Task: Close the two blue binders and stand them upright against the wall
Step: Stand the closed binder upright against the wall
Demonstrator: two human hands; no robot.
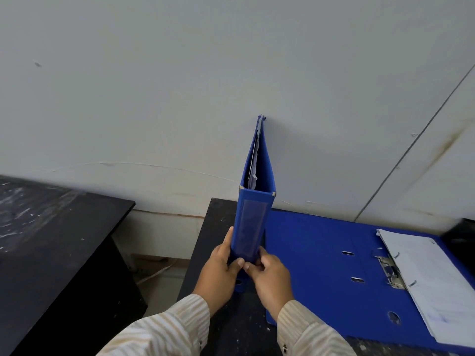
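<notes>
Grey wall (180, 98) behind. Black tabletop (213, 240), second table (51, 240) apart on the left. Open binder (321, 253) lies flat, filling the tabletop's right side, papers (437, 291) on it. Closed binder (250, 222) upright near the left edge, top touching the wall. Left hand (218, 268) and right hand (270, 276) have fingers curled, pinching its lower spine.

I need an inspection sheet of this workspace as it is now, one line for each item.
Surface: black table, speckled with white marks.
Job's things: closed binder upright, far edge appears to touch the wall; open binder flat on the table, papers on its rings.
Clutter: dark object at the right edge, unclear.
Grips: left hand and right hand hold the closed binder's spine low down.
Cables: white cable on the floor left of the table.
Surroundings: second black table to the left; the wall is stained.
</notes>
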